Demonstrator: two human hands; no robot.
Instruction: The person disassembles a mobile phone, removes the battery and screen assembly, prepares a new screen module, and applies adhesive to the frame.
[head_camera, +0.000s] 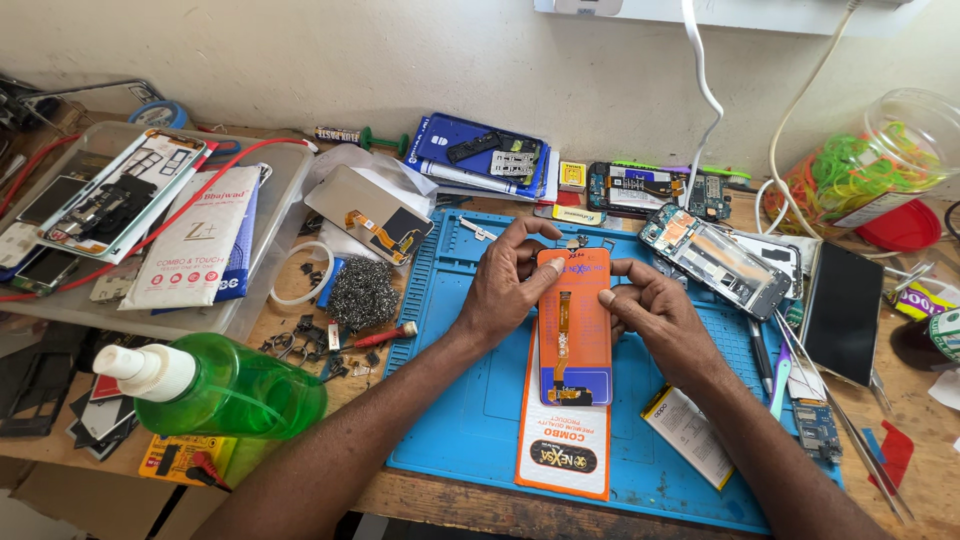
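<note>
Both hands, left (507, 287) and right (655, 312), pinch flat orange screen panel (574, 330) | probably glossy | ribbed blue mat (450, 400)

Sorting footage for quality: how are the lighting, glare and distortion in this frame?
Head view: even daylight, soft shadows under both hands, left and right; sharp focus; mild sheen on the green plastic spray bottle; wide-angle bending at the edges.

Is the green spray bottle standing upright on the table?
No, the green spray bottle lies on its side at the table's left edge, nozzle pointing left.
</note>
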